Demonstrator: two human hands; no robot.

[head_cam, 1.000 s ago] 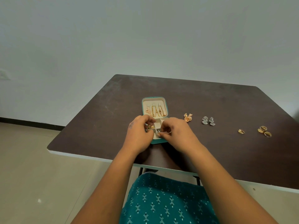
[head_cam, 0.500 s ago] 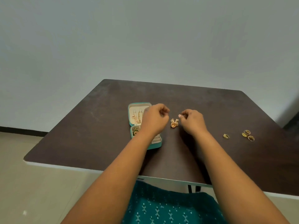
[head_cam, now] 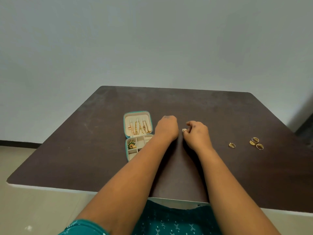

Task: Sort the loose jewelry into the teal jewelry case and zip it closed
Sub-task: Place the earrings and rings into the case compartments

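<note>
Right hand (head_cam: pixel 197 133) pinches gold earring (head_cam: pixel 184 130); left hand (head_cam: pixel 166 127) fingers curled, contents hidden; open teal case (head_cam: pixel 138 133) at 9 o'clock.

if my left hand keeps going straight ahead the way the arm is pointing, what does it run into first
Probably nothing. The left hand points away from you across the table, and beyond its knuckles only bare tabletop shows up to the far edge. The open teal case lies off to its left, outside that line, though depth is hard to judge.

head view, looking forward-down over table (head_cam: pixel 101 150).
</note>
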